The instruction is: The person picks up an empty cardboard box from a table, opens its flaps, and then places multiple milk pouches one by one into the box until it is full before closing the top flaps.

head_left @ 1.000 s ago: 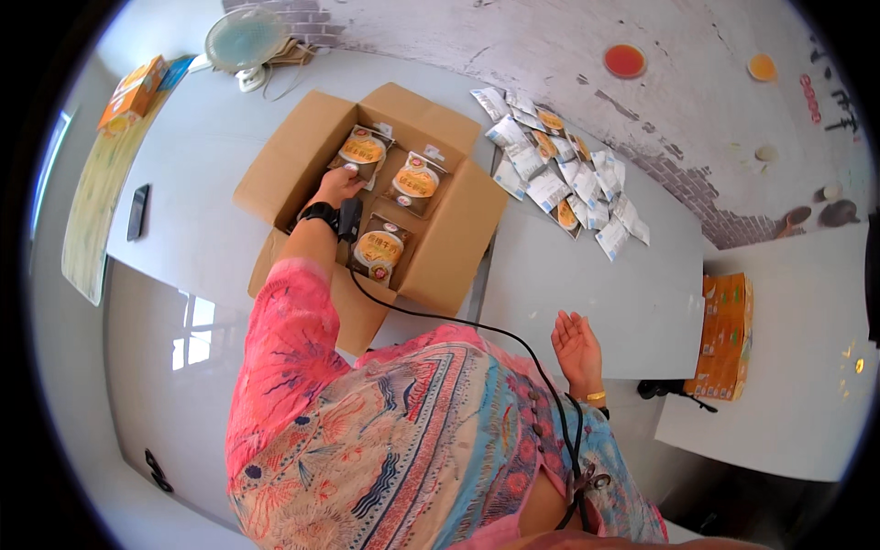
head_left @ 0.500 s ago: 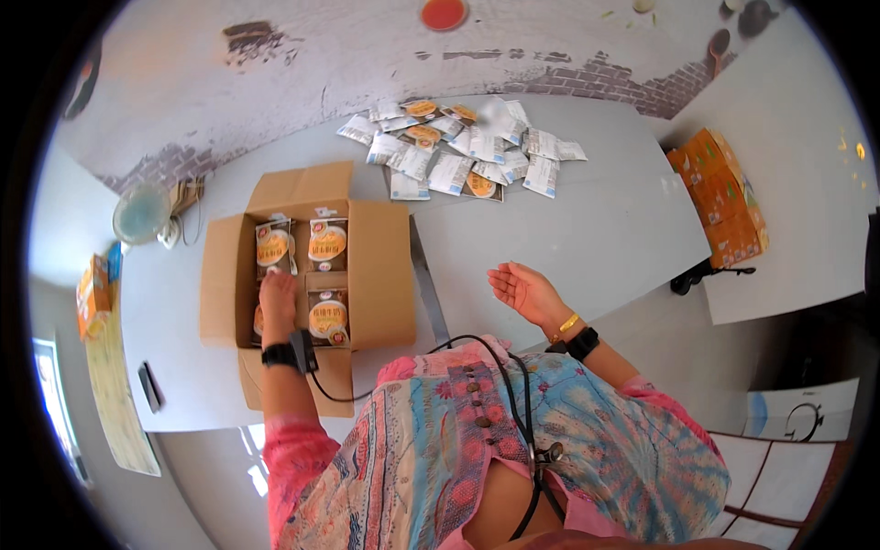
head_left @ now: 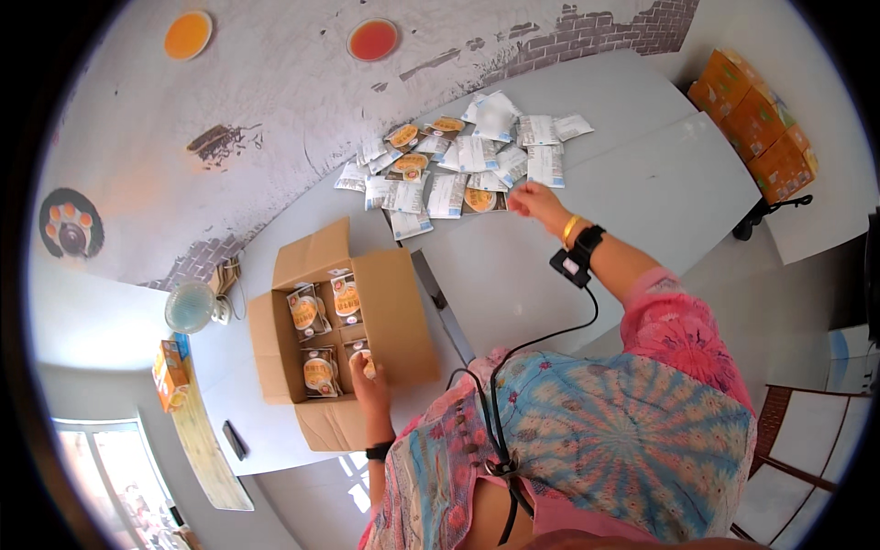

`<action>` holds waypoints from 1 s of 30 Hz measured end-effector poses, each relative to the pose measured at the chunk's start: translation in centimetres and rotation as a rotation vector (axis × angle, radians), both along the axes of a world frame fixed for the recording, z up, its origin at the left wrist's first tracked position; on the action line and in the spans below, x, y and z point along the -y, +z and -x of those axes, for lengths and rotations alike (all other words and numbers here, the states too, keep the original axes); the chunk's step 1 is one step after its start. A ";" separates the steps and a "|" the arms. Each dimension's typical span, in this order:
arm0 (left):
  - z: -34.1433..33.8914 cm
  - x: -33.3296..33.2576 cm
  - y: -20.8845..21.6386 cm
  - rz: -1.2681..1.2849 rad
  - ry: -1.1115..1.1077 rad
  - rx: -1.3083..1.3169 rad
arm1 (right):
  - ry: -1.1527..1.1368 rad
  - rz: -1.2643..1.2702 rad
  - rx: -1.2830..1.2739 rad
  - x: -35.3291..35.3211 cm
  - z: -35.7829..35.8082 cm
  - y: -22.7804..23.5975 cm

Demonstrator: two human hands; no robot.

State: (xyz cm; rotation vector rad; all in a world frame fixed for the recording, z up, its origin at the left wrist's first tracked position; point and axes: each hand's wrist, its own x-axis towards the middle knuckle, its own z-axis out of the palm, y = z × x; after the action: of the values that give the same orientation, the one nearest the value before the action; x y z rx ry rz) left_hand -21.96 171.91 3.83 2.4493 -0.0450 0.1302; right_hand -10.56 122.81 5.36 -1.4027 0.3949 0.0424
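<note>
Inside the box [head_left: 394,312], touching a packet [head_left: 356,349] with fingers of left hand [head_left: 371,391]; just beside loose packets [head_left: 446,196], half-curling right hand [head_left: 543,207]; cannot tell if gripping with either.

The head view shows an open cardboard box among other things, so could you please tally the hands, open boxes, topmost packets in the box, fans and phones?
Hands: 2 (left hand, right hand)
Open cardboard box: 1
Topmost packets in the box: 4
Fan: 1
Phone: 1
Total: 9
</note>
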 end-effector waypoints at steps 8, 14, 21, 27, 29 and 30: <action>3.2 2.8 0.5 -0.368 0.001 -0.184 | -0.008 1.112 0.204 7.0 -9.4 -2.8; 2.9 3.5 0.9 -0.374 0.036 -0.247 | 0.034 1.570 0.155 8.4 -13.7 -3.3; 2.7 5.2 2.3 -0.369 0.119 -0.330 | 0.076 1.877 0.218 9.5 -16.8 -5.0; 2.6 5.4 2.3 -0.395 0.112 -0.312 | 0.121 1.930 0.417 10.3 -17.8 -6.0; 2.7 5.4 2.4 -0.387 0.121 -0.330 | 0.170 1.910 0.429 10.4 -17.9 -6.0; 2.8 5.4 2.3 -0.386 0.118 -0.324 | 0.194 1.900 0.435 10.4 -17.9 -5.9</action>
State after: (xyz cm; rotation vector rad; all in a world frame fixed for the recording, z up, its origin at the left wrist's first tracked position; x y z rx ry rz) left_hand -24.74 166.48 6.18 2.8266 0.2381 -0.2476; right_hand 7.38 112.44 -0.51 -3.2086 -0.2429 -0.6291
